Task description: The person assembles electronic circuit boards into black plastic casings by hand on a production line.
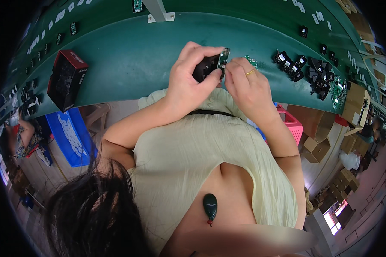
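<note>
Above the near edge of the green bench my left hand [190, 73] is closed round a rounded black plastic housing [205, 68]. A small green circuit board [224, 56] stands on edge at the housing's right side, between my two hands. My right hand [247, 80], with a ring on one finger, has its fingertips pinched at the board's right face. Whether those fingertips grip the board itself or a small part on it, I cannot tell. Just beyond my right hand more green circuit boards [251, 61] lie on the bench, partly hidden by it.
A red and black open box [67, 80] stands on the green bench [124, 64] at left. Several black plastic parts [291, 66] lie at right, near a pile of boards [338, 92] and a cardboard box [355, 105]. A metal post [158, 10] rises at the back. Below are a blue bin [75, 137] and pink stool [291, 124].
</note>
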Tool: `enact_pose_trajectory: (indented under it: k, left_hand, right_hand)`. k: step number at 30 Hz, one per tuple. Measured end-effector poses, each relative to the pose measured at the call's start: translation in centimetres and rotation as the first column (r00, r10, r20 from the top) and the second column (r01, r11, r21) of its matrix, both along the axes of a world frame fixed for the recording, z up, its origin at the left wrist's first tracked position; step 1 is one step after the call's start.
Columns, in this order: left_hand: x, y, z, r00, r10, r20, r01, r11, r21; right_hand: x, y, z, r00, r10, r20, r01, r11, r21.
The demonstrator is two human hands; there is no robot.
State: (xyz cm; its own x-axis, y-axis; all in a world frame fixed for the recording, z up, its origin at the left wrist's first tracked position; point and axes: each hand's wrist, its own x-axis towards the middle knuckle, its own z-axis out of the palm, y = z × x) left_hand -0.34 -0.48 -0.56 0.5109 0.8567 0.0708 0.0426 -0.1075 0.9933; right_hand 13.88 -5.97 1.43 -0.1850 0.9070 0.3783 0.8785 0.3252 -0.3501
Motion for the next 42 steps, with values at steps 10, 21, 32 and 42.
enact_pose_trajectory:
  k: [10,21,32,42]
  left_hand:
    - [0.7,0.1,-0.7,0.933,0.089,0.348,0.028,0.948,-0.318]
    - [-0.8,1.7,0.6,0.952,-0.128,0.278,0.298,0.591,-0.749]
    - [-1.2,2.5,-0.2,0.904,-0.123,0.410,0.417,0.470,-0.778]
    - [-1.1,2.3,0.4,0.916,-0.234,0.326,0.396,0.657,-0.641]
  right_hand:
    - [-0.8,0.7,-0.5,0.330,-0.469,-0.819,-0.002,0.868,-0.497]
    - [-0.8,-1.4,0.4,0.261,-0.330,-0.907,-0.118,0.922,-0.369]
    - [-0.2,-1.3,0.5,0.996,0.040,-0.079,-0.025,0.982,0.185]
    - [0.2,-1.3,-0.7,0.947,0.174,-0.269,-0.106,0.963,0.247]
